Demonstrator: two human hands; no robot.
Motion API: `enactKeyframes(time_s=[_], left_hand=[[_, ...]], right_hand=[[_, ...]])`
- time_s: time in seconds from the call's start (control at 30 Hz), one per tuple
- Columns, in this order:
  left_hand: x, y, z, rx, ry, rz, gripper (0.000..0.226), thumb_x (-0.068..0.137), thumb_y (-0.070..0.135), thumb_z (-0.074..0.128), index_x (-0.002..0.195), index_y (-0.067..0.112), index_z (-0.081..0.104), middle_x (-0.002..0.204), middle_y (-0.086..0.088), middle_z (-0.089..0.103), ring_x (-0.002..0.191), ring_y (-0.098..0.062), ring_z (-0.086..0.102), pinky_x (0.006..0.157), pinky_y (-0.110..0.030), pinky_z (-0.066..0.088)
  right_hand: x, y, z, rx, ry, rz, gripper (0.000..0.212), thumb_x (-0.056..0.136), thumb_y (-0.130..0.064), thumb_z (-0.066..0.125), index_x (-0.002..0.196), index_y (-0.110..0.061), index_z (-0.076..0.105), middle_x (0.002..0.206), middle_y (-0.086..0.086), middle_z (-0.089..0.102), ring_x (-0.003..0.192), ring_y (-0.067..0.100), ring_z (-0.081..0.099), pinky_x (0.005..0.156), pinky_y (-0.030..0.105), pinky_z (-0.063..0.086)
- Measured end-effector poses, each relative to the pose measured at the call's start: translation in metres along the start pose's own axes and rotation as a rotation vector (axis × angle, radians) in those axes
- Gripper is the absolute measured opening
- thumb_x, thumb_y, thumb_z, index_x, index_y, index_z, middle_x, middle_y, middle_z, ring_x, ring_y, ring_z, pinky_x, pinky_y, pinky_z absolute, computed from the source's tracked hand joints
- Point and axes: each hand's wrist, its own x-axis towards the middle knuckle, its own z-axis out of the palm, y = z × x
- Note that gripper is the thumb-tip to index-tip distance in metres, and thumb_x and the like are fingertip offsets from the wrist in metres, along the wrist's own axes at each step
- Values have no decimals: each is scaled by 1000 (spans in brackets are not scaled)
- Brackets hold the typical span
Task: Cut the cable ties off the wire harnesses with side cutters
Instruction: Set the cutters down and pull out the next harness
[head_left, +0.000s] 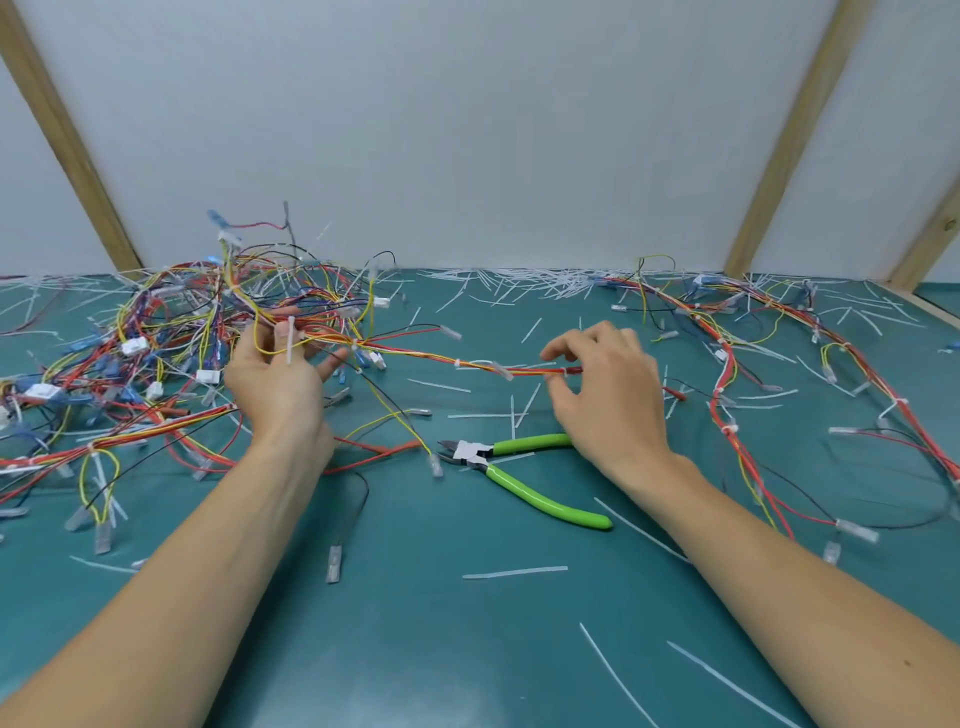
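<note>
Left hand (275, 374) grips harness (415, 353); right hand (608, 384) pinches its end, stretching it. Cutters (514, 467) lie idle on counter (415, 623). Advise keeping tension, exposing ties (457, 362) before cutting.

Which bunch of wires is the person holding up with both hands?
The harness stretched between the left hand and the right hand. The tangled pile at left and the long harness at right lie on the table.
</note>
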Motion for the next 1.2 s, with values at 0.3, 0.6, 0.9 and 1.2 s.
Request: enactKeyframes(time_s=[0.3,0.6,0.9,1.2], left_hand=[[9,-1,-3,-19,104,-15,25,107,11,42,89,20,55,80,1,47,67,-9,52,61,-23,58],[11,-3,-3,61,80,38,28,107,14,42,86,25,57,84,4,51,81,-15,53,61,-24,57],[2,0,-2,119,-16,138,29,107,11,41,90,26,59,86,5,53,80,-12,54,62,-26,58],[-6,4,3,136,-150,208,22,107,15,44,94,23,60,90,2,56,80,-11,60,60,-23,58]], right_hand=[[11,14,-6,141,126,167,12,96,-44,67,101,-32,69,69,-11,57,75,16,58,61,32,36],[3,-6,-6,269,171,-231,29,94,-13,65,122,-20,62,130,-6,63,142,16,45,116,42,36],[-7,-23,-9,258,48,-342,47,75,-6,58,120,-18,65,127,-7,64,142,15,45,116,26,27],[-2,-14,-6,136,10,-115,34,85,-19,44,90,-24,77,87,-12,59,99,18,50,89,35,36]])
